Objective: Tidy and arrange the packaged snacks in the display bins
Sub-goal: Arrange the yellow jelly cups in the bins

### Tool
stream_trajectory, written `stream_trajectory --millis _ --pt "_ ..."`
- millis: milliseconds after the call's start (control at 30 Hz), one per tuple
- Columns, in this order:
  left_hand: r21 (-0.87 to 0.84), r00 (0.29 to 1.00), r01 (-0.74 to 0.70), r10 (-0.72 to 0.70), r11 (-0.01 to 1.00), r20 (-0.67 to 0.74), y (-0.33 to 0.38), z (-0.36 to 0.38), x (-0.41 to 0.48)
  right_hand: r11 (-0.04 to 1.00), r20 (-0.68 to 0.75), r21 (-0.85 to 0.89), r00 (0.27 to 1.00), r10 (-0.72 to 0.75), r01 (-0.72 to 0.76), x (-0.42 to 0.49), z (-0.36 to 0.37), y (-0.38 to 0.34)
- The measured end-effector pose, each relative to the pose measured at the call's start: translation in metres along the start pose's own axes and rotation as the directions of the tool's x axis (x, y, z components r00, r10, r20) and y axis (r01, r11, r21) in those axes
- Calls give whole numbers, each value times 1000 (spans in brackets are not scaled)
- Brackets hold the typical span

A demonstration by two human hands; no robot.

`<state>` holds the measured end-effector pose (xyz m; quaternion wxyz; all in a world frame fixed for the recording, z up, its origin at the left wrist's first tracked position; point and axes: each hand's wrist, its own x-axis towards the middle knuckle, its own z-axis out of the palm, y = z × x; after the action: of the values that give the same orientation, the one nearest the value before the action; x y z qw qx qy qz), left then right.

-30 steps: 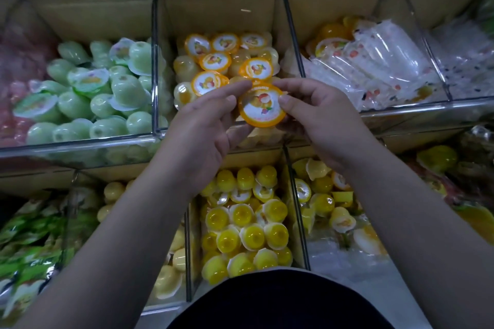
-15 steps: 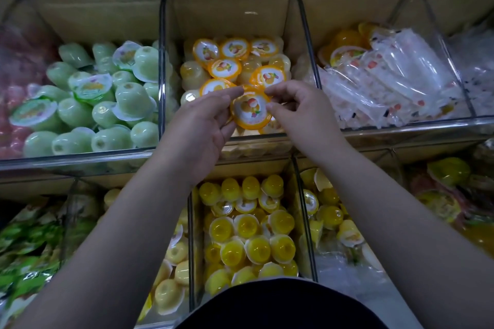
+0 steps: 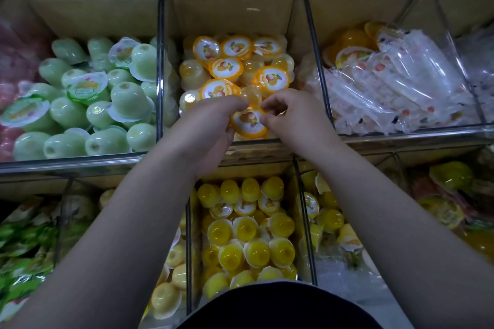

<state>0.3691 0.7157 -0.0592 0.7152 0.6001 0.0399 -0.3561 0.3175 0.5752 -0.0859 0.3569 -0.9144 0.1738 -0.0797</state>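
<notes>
Bin point(image 3: 230, 12) open above; clear dividers point(image 3: 160, 67) wall both sides.

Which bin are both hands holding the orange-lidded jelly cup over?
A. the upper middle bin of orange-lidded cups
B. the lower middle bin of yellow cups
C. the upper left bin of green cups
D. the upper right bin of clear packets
A: the left hand and right hand pinch the orange-lidded cup over the front of the upper middle bin, just below matching cups.
</notes>
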Motion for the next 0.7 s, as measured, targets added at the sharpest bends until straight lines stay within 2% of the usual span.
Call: stream_trajectory --millis 267,400,633,700 --pt "52 993 57 -61 997 96 10 2 -7 999 41 -53 999 13 -11 2 0 -1" --pt "64 995 51 -57 997 87 10 2 -5 999 47 -54 999 13 -10 2 0 -1" --pt "94 996 58 -65 994 66 10 2 -5 997 63 41 996 68 -71 2 -2 -2" --pt "106 997 34 -41 994 59 9 1 -6 998 90 10 994 55 -57 1 -2 -3"
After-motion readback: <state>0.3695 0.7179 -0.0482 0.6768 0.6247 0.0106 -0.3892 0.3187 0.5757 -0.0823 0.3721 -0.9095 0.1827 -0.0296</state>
